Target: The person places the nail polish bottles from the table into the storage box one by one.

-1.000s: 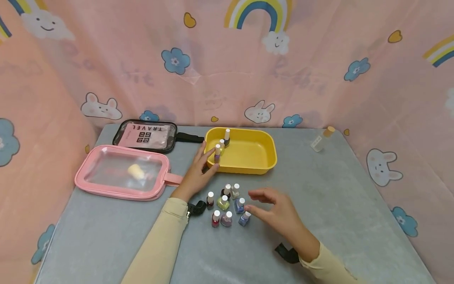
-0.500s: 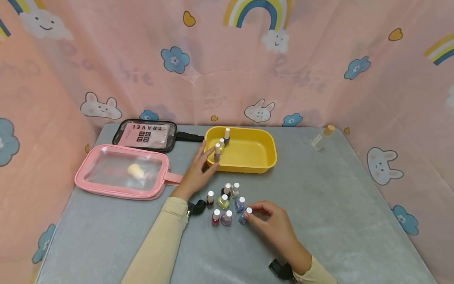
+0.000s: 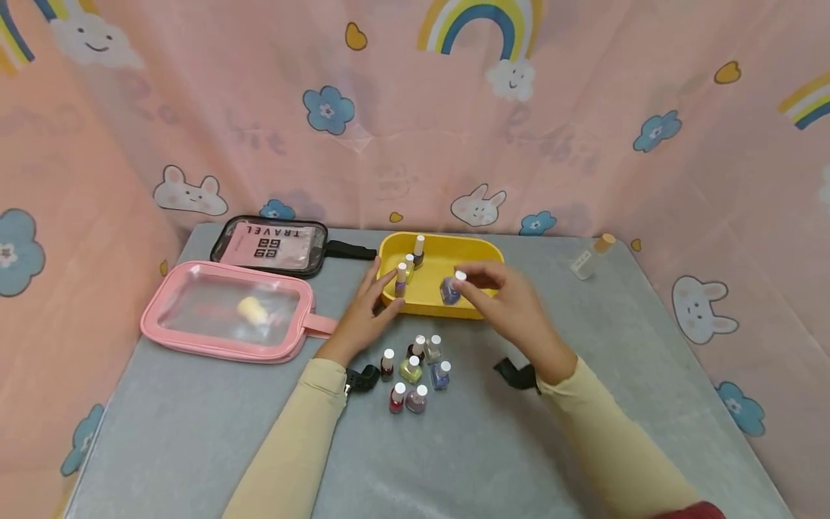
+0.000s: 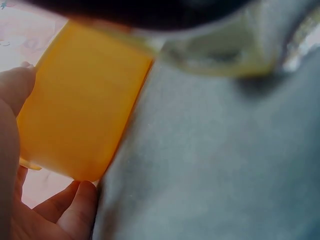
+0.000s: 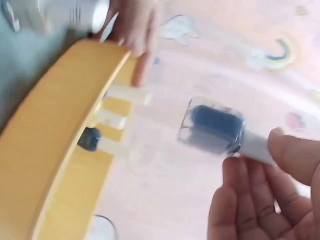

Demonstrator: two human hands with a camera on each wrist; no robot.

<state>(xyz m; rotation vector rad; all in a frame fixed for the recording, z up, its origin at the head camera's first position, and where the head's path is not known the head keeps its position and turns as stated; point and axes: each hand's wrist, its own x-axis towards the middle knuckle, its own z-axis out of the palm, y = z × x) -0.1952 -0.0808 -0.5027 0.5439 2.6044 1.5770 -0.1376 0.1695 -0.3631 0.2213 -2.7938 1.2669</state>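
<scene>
Lifted from the desk, one blue bottle is now over the yellow tray, its white cap pinched in the right hand. The left hand, fingers spread, touches the tray's left end, probably to steady it.

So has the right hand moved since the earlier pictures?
Yes, forward. In the head view, the right hand has gone from short of the yellow tray to its near right corner, pinching a blue bottle.
</scene>
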